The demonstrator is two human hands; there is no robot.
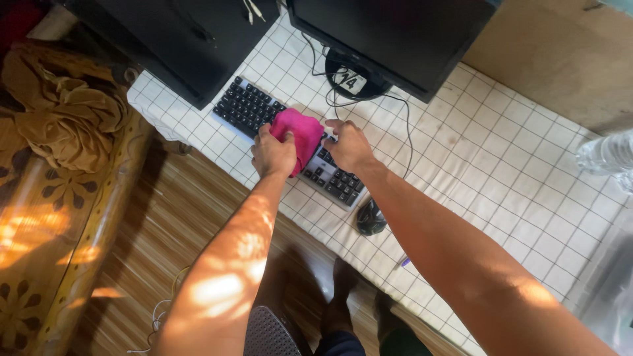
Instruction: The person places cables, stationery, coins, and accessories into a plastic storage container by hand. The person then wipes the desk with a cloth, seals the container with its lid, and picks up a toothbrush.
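A black and silver keyboard (245,105) lies on a desk covered with a white checked cloth (501,165). My left hand (272,153) grips a bright pink cloth (302,135) and presses it onto the middle of the keyboard. My right hand (349,146) rests on the keyboard's right half beside the cloth, with its fingers touching the cloth's edge. A black mouse (370,217) sits just below the keyboard's right end, near the desk's front edge.
A black monitor (389,36) on a round stand stands behind the keyboard, with cables trailing to the mouse. A black computer case (178,39) is at the back left. A clear plastic bottle (605,155) lies at far right. A mustard cloth (62,109) is heaped on a patterned seat at left.
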